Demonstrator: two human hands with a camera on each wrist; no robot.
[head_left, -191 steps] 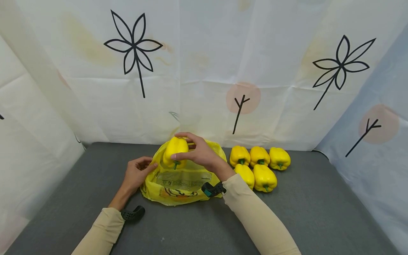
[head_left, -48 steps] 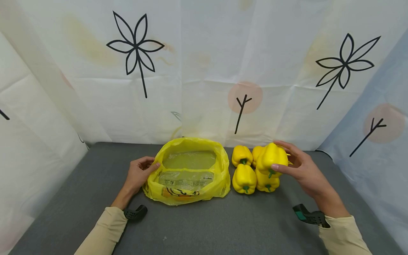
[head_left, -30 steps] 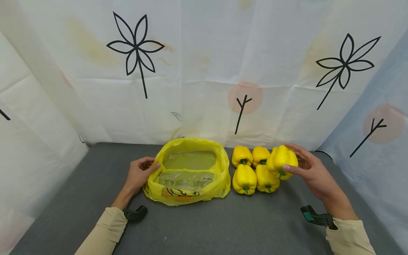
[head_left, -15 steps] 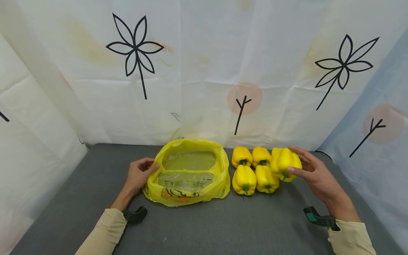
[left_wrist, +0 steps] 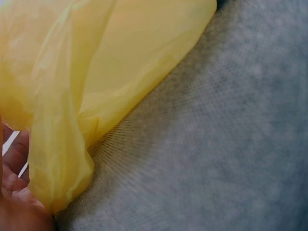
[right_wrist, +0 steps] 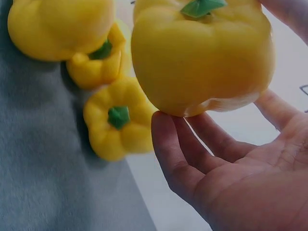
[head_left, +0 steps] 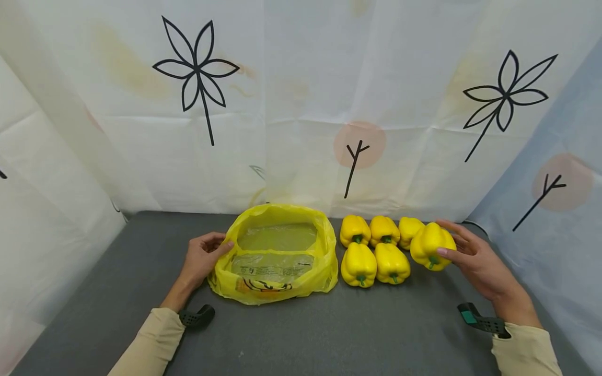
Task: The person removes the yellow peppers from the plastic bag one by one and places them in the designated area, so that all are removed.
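Observation:
A yellow plastic bag (head_left: 221,277) stands with its mouth wide, a crumpled transparent panel showing inside. My left hand (head_left: 202,256) pinches its left rim between thumb and fingers; in the left wrist view the yellow film (left_wrist: 57,159) hangs beside the palm. On the right, my right hand (head_left: 479,261) holds a yellow bell pepper (head_left: 431,245) by its sides, thumb in front and fingers behind, green stem toward me. In the right wrist view this bell pepper (right_wrist: 202,57) rests against the fingertips. It partly covers the rightmost back pepper (head_left: 409,230) in the head view.
Two more yellow bell peppers, a left one (head_left: 355,230) and a middle one (head_left: 384,230), complete the back row. In front of them lie two others, one left (head_left: 359,265) and one right (head_left: 392,263). A white patterned cloth (head_left: 301,104) rises behind the grey table (head_left: 301,339).
My right hand has carried the bell pepper from over the bag to the right end of the pepper rows, lately shifting further right and lower. The left hand keeps its place at the rim.

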